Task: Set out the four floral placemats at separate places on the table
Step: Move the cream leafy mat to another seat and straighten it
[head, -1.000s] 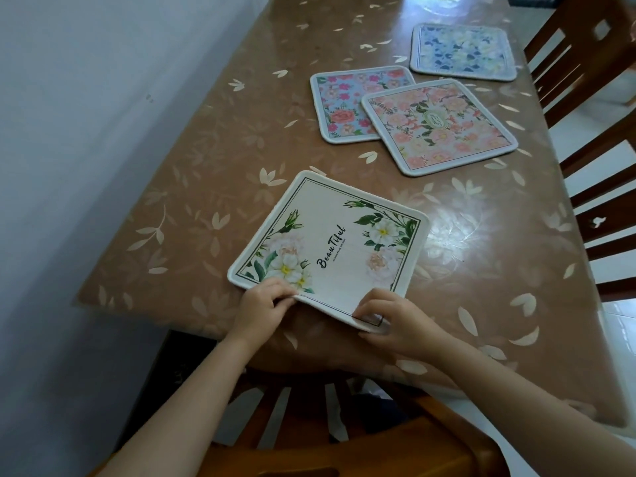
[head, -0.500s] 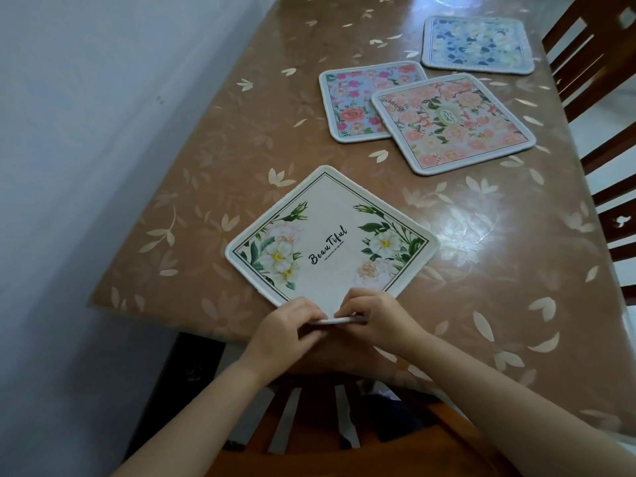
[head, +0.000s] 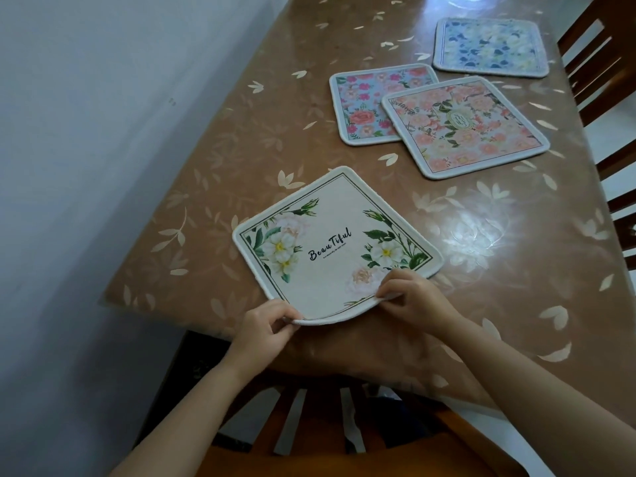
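A cream placemat point(head: 330, 242) printed "Beautiful" with white flowers lies near the table's front edge, turned like a diamond. Its near corner is lifted and curled. My left hand point(head: 265, 330) pinches that edge on the left and my right hand point(head: 414, 297) pinches it on the right. Farther back, a peach floral placemat point(head: 464, 127) overlaps the right side of a blue-and-pink rose placemat point(head: 361, 105). A blue floral placemat point(head: 490, 48) lies apart at the far end.
The table point(head: 516, 270) has a glossy brown cloth with pale leaf prints. A white wall point(head: 103, 132) runs along its left side. Dark wooden chairs point(head: 605, 80) stand on the right, and a wooden chair back point(head: 309, 425) is below my arms.
Both hands slid along the cream placemat's near corner, came together, then spread apart again. The corner now curls up higher off the table.
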A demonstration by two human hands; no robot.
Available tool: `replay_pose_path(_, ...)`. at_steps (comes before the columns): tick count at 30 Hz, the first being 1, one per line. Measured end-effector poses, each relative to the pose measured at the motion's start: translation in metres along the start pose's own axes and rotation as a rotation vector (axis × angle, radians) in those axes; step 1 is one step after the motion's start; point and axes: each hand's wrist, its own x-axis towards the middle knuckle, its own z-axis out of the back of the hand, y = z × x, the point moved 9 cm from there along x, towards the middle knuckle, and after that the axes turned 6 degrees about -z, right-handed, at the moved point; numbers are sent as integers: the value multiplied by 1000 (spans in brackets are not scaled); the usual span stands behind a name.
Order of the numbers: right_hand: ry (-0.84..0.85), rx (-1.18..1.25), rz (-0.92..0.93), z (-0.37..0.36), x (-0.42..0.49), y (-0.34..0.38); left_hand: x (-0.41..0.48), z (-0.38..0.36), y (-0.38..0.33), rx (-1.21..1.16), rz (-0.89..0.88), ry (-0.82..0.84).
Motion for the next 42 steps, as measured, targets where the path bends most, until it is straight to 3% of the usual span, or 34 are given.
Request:
replay_pose_path(4,26,-45,35,-11,10,14,-8,23,19,134,11,-32)
replay_pose_path(8,29,-56,62,-27,16,32,-11,10,11,345,-143,104)
replay_pose_path(12,22,-121,107,-42,10,49,-7,-5,-6,412,-242,117)
replay_pose_path(19,-20,-101,79,-41,5,49,1,-9,0,392,-167,105)
replay_pose_path(25,35,-154,148,-39,0,52,5,-10,-7,395,-211,94)
replay_pose_path(36,-46,-128,48,-15,-8,22,11,6,15,418,-207,83)
replay_pose_path(42,93,-126,21,-44,-9,32,19,25,32,416,-139,37)
